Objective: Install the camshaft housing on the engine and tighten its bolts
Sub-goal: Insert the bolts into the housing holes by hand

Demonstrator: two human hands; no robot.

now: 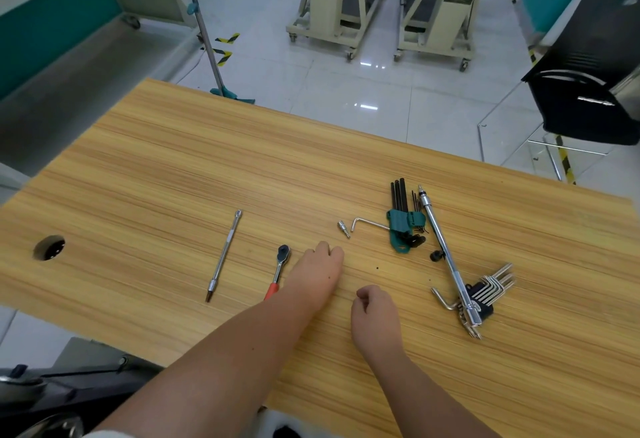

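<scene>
No camshaft housing or bolts show in the head view. On the wooden table (173,167) lies a red-handled ratchet (280,269). My left hand (317,273) rests right beside it, the wrist covering part of its handle. The left fingers bend down out of sight, so I cannot see whether they hold anything. My right hand (374,313) hovers a little nearer to me, curled into a loose fist with the thumb against the forefinger and nothing visible in it. A long extension bar (225,255) lies to the left of the ratchet.
A small bit (343,229) and a green-holdered hex key set (405,226) lie ahead. A long chrome T-handle (445,254) crosses a ring of silver hex keys (485,293) at right. A cable hole (49,247) sits at left. Dark machinery (34,389) lies below the table's near-left edge.
</scene>
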